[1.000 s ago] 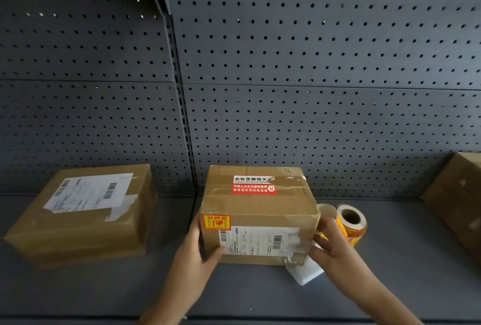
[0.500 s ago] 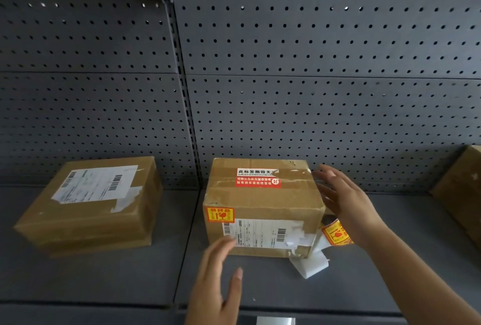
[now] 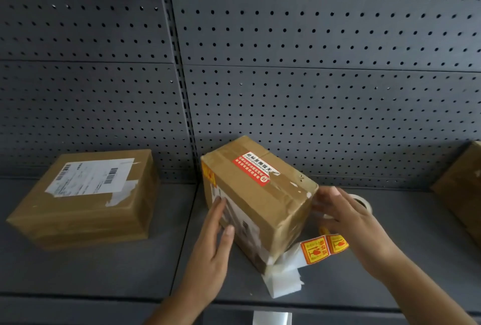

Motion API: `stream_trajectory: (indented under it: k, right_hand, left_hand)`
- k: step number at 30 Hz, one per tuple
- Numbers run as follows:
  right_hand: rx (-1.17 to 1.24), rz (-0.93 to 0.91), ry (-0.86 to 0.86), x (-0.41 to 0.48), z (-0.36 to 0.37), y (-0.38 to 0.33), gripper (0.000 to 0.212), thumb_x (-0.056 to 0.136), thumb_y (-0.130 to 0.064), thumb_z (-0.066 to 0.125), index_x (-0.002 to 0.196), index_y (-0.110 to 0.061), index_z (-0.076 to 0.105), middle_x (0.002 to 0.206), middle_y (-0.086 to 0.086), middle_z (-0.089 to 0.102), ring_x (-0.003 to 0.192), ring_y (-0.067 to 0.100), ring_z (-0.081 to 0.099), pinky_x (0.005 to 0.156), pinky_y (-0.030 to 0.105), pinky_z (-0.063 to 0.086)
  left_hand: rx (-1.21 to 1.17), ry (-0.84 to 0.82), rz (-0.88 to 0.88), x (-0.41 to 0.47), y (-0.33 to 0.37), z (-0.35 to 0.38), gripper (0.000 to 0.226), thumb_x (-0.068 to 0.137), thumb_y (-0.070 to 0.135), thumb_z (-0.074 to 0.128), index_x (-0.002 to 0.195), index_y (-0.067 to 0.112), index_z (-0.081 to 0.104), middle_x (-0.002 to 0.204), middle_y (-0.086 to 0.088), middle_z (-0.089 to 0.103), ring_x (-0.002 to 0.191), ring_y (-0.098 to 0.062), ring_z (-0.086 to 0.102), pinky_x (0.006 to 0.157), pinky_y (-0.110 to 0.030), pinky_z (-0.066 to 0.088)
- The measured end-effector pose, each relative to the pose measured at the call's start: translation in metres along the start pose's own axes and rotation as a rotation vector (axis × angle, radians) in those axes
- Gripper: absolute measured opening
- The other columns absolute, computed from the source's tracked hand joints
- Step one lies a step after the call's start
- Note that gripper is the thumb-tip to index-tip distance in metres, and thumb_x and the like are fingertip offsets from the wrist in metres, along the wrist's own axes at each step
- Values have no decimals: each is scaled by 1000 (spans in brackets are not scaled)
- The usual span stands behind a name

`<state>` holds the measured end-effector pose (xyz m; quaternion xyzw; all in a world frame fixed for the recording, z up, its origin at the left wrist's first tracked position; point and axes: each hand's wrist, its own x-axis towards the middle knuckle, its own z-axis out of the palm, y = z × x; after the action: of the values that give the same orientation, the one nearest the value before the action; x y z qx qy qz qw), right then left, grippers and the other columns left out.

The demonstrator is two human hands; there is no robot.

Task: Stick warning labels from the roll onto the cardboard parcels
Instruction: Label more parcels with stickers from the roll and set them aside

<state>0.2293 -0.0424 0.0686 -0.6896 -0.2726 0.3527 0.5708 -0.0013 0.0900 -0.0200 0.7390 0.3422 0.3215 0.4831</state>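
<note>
Lying on grey shelf [image 3: 104,272]: cardboard parcels [image 3: 86,194]; pegboard [image 3: 312,90] behind.

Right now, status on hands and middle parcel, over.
Left hand open, flat on middle parcel front. Right hand open against its right end. Label strip loose at near corner, label roll behind right hand.
</note>
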Motion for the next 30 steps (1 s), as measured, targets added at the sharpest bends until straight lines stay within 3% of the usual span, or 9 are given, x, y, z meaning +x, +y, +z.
stream_trajectory:
  k: [4,10,14,17,22,25,27,30]
  right_hand:
    - [0,-11,-17,-16,-2,6,33,107,-31,40,113,-21,71,111,0,78,106,16,73,98,40,53]
    - [-25,-17,-51,-18,2,10,33,107,-30,40,111,-19,72,109,3,77,105,16,72,100,43,54]
    - [-29,-18,-78,-12,2,7,36,108,-27,39,109,-16,73,106,5,78,104,18,73,98,41,54]
    - [7,-25,-66,2,1,2,35,108,-28,40,112,-14,72,109,7,77,108,22,72,98,43,54]
    - [11,-16,-31,48,11,-16,32,107,-28,42,118,-15,70,113,3,76,101,20,74,80,28,58]
    - [-24,-29,-46,78,27,-24,30,106,-34,46,120,-22,69,120,-4,74,105,17,72,87,31,55]
    - [-24,-18,-62,93,40,-29,30,104,-39,48,122,-26,69,123,-5,73,107,15,71,89,33,56]
    - [-36,15,-75,106,57,-35,32,100,-50,49,122,-36,69,120,-4,73,110,22,70,101,47,54]
  left_hand:
    - [-41,-8,3,18,3,-4,71,90,74,35,154,45,26,161,30,27,148,12,21,126,-32,22]
    - [-112,0,41,26,-4,-8,84,89,80,36,159,34,27,163,22,31,151,3,25,126,-44,24]
    - [-152,-3,84,22,-4,-10,90,86,81,44,158,29,26,161,21,33,149,1,29,123,-35,29]
    - [-138,119,133,8,-3,-13,71,88,70,54,149,36,37,151,13,45,141,-9,46,112,-34,42]
    - [23,389,311,-39,11,-7,28,84,38,66,110,36,56,111,15,56,106,-13,61,92,-20,47]
    - [220,315,425,-66,24,8,14,82,33,69,95,35,64,104,23,57,98,0,63,85,-11,46]
    - [315,195,399,-74,27,15,18,80,37,70,98,42,67,108,26,59,100,9,63,84,-6,46]
    - [402,103,359,-69,24,17,25,81,43,70,105,49,65,117,31,55,105,17,58,86,2,42]
